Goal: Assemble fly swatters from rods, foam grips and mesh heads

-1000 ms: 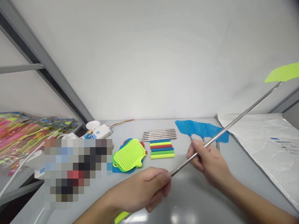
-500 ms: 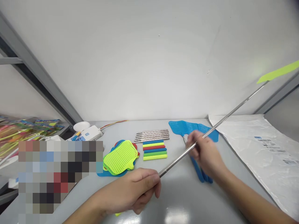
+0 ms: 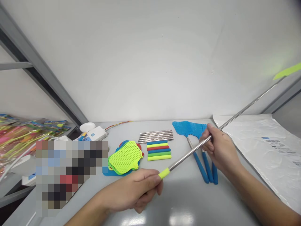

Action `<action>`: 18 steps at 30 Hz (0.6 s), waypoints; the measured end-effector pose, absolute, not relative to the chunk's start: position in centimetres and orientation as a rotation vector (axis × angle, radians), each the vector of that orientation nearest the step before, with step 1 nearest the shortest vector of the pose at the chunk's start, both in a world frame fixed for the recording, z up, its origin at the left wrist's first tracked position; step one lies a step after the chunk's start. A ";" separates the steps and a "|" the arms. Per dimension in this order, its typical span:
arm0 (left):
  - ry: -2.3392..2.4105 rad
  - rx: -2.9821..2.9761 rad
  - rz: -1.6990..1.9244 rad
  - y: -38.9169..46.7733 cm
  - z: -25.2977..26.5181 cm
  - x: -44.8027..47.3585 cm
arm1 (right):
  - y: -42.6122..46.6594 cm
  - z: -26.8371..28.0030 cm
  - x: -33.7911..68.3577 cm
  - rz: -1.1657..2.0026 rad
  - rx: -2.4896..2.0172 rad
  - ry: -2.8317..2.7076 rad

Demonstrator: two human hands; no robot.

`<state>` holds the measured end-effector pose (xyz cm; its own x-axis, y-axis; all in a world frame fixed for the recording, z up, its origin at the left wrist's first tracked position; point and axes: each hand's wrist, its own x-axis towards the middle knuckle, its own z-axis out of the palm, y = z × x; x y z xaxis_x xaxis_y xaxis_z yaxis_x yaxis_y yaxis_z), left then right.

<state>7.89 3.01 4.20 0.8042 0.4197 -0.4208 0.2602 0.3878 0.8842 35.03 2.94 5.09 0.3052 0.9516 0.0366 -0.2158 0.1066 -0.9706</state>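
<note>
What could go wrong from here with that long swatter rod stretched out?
The extended rod is thin and held low by the left hand and right hand; its yellow head near the wall might strike it. Swinging down may knock the blue swatters beneath.

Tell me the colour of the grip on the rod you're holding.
Yellow-green grip, peeking out of the left hand; head view.

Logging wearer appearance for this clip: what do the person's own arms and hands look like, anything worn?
Both forearms are bare as far as the frame shows: no sleeves, gloves, watch or rings visible on the left hand or the right hand. No markings or cables on either arm.
</note>
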 end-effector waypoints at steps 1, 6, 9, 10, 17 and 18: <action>0.657 1.169 0.119 3.1 4.1 7.8 | 3.0 5.1 35.2 1.013 -1.099 -0.829; 0.652 1.134 0.199 3.1 3.7 8.0 | 2.9 5.2 34.6 1.045 -0.988 -0.768; 0.676 1.159 0.232 2.7 3.5 8.4 | 2.5 4.9 33.7 1.000 -0.955 -0.710; 0.681 1.168 0.238 2.6 3.5 8.5 | 2.3 4.7 33.3 0.995 -0.965 -0.706; 0.615 1.107 0.257 2.0 2.7 9.5 | -0.1 2.3 29.0 1.210 -1.150 -1.016; 0.606 1.101 0.256 2.0 2.7 9.5 | -0.3 2.1 28.6 1.229 -1.122 -1.069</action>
